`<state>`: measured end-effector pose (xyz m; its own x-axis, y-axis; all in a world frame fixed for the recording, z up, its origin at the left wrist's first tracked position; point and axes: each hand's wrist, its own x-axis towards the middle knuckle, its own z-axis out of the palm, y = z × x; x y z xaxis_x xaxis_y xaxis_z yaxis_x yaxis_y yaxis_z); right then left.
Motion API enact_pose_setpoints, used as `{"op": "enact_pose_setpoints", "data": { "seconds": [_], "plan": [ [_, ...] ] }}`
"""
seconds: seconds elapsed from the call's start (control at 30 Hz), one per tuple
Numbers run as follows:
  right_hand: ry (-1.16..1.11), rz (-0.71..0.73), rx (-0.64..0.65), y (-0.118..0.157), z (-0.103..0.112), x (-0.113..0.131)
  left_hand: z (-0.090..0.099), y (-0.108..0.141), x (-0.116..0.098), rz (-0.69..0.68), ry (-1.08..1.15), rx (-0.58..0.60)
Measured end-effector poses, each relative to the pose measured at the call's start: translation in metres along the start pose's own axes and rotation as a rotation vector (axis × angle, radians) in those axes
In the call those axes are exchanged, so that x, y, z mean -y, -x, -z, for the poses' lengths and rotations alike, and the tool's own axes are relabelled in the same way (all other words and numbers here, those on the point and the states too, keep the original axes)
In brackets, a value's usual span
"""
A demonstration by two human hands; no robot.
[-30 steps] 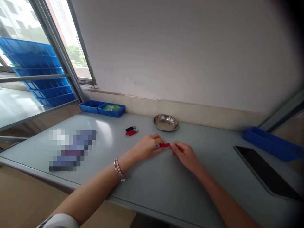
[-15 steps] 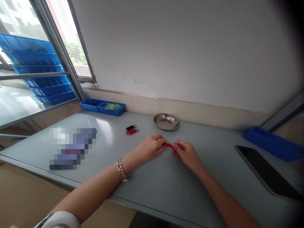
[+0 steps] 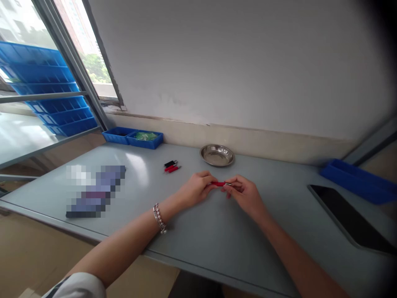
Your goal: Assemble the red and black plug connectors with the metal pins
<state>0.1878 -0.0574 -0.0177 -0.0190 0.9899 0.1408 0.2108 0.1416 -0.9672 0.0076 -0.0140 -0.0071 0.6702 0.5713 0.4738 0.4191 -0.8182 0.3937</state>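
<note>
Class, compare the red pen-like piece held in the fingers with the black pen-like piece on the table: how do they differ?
Colour: the held piece is red, while the black piece is black.
Support: the held piece is between the left hand and right hand; the black piece lies on the table, beside two loose red ones.
Shared: both are slim, with a silvery end.

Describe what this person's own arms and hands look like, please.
Both the left hand and right hand are ungloved. The left wrist wears a silvery beaded bracelet; a whitish sleeve with dark striping shows on that arm. No right sleeve is visible.
</note>
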Motion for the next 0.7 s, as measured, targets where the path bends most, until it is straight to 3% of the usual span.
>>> {"op": "enact_pose_setpoints", "data": {
  "seconds": [0.17,0.53,0.7],
  "plan": [
    [-0.099,-0.078,-0.015,-0.0015,-0.0003,0.0014,-0.0006,-0.0001,0.0008,-0.016,-0.012,-0.013],
    [-0.011,0.036,-0.042,-0.0020,-0.0001,-0.0020,0.0005,-0.0004,0.0010,-0.011,-0.018,0.036],
    [-0.044,-0.019,-0.040,-0.0012,-0.0012,0.0010,0.0013,-0.0002,0.0008,-0.014,-0.016,0.009]
  ]
}}
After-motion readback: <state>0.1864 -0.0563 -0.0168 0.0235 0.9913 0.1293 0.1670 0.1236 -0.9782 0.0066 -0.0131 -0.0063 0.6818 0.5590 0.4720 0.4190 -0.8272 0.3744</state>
